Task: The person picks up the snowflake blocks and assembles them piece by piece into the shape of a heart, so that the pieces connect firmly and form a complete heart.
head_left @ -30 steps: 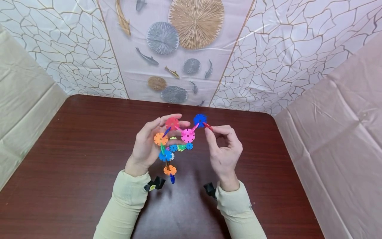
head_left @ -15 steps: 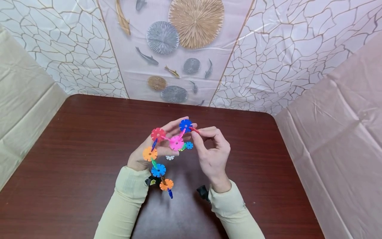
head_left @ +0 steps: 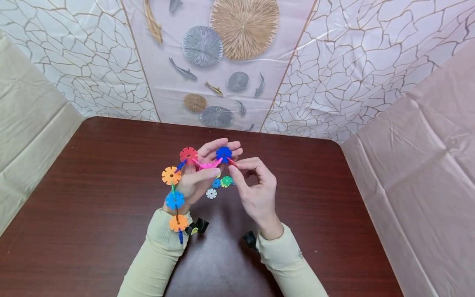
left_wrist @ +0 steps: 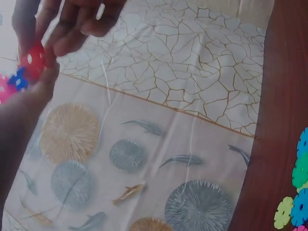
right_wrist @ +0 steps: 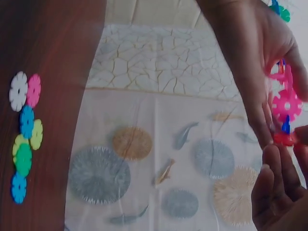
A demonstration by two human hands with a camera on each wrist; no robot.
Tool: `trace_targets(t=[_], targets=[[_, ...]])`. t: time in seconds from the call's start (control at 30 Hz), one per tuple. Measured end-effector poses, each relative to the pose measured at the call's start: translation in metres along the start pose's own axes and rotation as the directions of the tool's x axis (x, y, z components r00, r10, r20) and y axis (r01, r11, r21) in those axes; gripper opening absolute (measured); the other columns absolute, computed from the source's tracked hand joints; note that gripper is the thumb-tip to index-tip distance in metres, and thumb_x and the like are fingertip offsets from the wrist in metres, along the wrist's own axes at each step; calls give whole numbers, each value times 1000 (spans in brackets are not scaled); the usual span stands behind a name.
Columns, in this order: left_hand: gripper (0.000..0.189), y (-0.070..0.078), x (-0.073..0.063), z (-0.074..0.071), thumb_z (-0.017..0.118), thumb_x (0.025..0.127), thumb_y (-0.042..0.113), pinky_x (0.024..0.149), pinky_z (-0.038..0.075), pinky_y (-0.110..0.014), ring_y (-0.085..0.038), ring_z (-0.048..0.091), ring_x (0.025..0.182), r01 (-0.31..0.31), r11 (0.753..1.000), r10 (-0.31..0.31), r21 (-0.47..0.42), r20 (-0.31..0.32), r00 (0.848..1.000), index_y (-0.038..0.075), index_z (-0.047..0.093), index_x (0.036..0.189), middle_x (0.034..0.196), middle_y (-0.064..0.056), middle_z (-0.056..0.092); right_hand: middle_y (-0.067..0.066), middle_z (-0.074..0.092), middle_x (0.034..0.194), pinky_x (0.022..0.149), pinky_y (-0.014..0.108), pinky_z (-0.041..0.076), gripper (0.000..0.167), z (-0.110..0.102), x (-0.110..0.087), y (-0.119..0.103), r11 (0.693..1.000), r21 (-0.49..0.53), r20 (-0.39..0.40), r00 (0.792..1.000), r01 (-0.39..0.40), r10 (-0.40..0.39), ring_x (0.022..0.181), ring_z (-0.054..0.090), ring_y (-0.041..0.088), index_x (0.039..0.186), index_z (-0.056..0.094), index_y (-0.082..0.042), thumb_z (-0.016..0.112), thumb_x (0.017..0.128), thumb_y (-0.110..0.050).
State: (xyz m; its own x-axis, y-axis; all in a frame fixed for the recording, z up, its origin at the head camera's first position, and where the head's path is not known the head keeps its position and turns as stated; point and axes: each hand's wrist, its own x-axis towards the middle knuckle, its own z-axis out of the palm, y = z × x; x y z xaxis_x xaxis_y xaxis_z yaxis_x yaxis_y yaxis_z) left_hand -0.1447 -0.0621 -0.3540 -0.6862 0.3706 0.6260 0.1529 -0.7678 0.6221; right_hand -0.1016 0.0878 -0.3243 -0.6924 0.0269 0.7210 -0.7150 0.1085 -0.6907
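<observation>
A chain of notched interlocking discs hangs in the air between both hands. My left hand (head_left: pixel 194 181) holds it near its right end, thumb across a pink disc (head_left: pixel 209 165) and the other fingers stretched behind a dark blue disc (head_left: pixel 224 154). My right hand (head_left: pixel 258 192) pinches the red disc (head_left: pixel 233 163) slotted into that blue one; the right wrist view also shows this red disc (right_wrist: pixel 284 139). From another red disc (head_left: pixel 188 155), the chain drops past an orange disc (head_left: pixel 171 175), a light blue disc (head_left: pixel 175 200) and a lower orange disc (head_left: pixel 178 223) to a dark blue end piece (head_left: pixel 180 236).
Several loose discs lie on the dark brown table (head_left: pixel 111 198) behind the hands, among them a white disc (head_left: pixel 211 194) and a green disc (head_left: pixel 226 181). A patterned cloth (head_left: pixel 237 99) stands along the back edge, with plain cloths at both sides.
The chain and both hands have shifted left, with the hanging part swinging out over the left wrist. My left thumb has come across the front of the pink disc. The right hand keeps its pinch.
</observation>
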Motion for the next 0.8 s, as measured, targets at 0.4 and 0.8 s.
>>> trace_targets(t=[0.4, 0.8], targets=[[63, 3, -1, 0, 24, 75, -14, 114, 25, -52, -42, 51, 123, -114, 968, 59, -224, -238, 970, 2, 53, 128, 135, -26, 50, 6, 64, 102, 82, 37, 51, 23, -30, -1, 101, 724, -582, 185, 807, -370, 561, 93, 57, 23, 109, 70, -8, 69, 91, -23], [55, 1, -1, 0, 37, 79, -14, 113, 28, -52, -40, 56, 118, -138, 961, 81, -241, -230, 970, 1, 53, 129, 135, -27, 51, 5, 55, 105, 85, 40, 48, 31, -23, -23, 151, 478, -822, 241, 572, -308, 784, 107, 48, 26, 110, 73, -15, 79, 82, -26]])
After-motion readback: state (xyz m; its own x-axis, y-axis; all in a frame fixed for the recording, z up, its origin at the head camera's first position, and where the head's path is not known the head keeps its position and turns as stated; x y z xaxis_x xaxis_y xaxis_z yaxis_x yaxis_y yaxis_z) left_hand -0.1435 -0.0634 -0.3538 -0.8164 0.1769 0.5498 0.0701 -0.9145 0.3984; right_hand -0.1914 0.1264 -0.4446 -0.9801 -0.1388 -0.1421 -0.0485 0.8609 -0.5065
